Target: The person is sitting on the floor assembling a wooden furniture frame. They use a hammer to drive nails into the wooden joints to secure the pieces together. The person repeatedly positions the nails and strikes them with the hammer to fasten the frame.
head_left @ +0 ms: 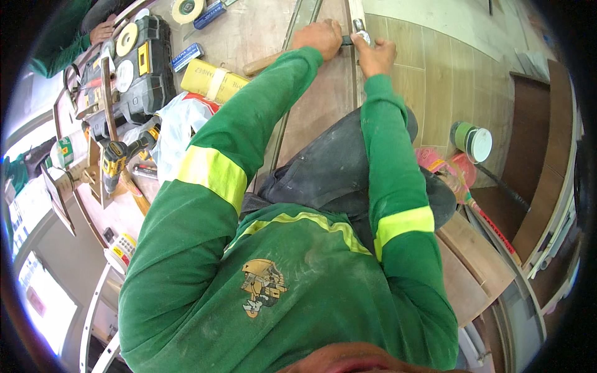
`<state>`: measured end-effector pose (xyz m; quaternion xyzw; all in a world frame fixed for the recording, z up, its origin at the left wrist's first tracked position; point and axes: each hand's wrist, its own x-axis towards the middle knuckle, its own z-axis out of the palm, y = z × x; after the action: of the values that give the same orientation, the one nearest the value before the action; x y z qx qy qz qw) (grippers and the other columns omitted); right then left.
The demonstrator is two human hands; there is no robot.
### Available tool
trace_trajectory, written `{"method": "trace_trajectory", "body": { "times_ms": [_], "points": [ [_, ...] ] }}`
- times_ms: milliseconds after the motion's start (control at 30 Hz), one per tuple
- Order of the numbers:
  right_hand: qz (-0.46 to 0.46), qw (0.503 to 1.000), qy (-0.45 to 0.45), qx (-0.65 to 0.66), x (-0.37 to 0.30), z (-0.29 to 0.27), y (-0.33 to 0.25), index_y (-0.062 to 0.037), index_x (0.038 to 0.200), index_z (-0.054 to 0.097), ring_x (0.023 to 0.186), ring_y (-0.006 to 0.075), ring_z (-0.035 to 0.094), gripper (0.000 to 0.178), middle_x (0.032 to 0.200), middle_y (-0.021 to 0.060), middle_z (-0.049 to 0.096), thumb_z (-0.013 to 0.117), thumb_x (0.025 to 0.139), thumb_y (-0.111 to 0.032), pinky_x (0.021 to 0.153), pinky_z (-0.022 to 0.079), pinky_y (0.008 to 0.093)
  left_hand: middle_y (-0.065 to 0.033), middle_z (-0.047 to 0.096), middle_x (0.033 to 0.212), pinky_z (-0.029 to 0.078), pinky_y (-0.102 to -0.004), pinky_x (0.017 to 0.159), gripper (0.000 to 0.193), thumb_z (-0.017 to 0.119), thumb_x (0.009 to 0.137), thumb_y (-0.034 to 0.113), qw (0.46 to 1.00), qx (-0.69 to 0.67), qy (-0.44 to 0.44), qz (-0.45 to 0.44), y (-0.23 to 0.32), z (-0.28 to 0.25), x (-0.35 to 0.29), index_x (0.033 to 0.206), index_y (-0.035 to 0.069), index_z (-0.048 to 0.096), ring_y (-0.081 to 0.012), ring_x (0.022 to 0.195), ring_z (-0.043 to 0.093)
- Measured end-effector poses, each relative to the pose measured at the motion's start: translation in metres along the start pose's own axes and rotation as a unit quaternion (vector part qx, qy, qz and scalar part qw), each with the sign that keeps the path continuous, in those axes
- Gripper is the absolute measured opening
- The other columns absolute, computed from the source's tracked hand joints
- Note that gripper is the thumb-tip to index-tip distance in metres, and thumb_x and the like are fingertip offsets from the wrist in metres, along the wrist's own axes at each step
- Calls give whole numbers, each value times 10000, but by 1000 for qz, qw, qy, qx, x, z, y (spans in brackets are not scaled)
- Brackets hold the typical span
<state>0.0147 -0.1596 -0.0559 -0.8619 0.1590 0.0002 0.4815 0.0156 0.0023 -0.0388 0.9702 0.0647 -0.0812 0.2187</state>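
My left hand [318, 38] is closed in a fist over a wooden board [323, 81]. A wooden handle [262, 63] sticks out from under my left wrist, and a short dark tool end [346, 40] shows past my knuckles; they look like one tool, its middle hidden. My right hand [376, 56] is closed just beside it, at the board's right edge. Thumb and fingers pinch a silvery-ended piece [360, 30], in line with a pale wooden strip [356, 9]. Whether the two are joined I cannot tell.
Left of my arm lie a yellow paper-wrapped packet [211, 81], a plastic bag [180, 124], a black tool case [158, 68] and a yellow-black cordless drill [115, 158]. A co-worker's hand [101, 32] rests beyond. A green-banded can [471, 141] stands on the right-hand floor.
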Motion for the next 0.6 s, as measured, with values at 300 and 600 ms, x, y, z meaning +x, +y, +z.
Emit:
{"method": "trace_trajectory", "body": {
  "times_ms": [300, 600],
  "points": [
    [-19, 999, 24, 22, 13, 10, 2, 104, 1175, 568, 1203, 407, 537, 806, 1219, 271, 564, 911, 720, -465, 1063, 453, 484, -239, 746, 1159, 544, -567, 968, 551, 289, 1092, 410, 998, -28, -21, -43, 5, -4, -5, 1208, 62, 701, -468, 1062, 707],
    [-38, 999, 23, 4, 8, 11, 6, 109, 1164, 568, 1190, 397, 538, 774, 1243, 269, 558, 911, 739, -439, 1050, 462, 470, -227, 739, 1182, 552, -571, 947, 506, 307, 1088, 370, 1000, -9, -17, -16, -6, 15, 3, 1200, 58, 689, -457, 1050, 711]
  ]
}}
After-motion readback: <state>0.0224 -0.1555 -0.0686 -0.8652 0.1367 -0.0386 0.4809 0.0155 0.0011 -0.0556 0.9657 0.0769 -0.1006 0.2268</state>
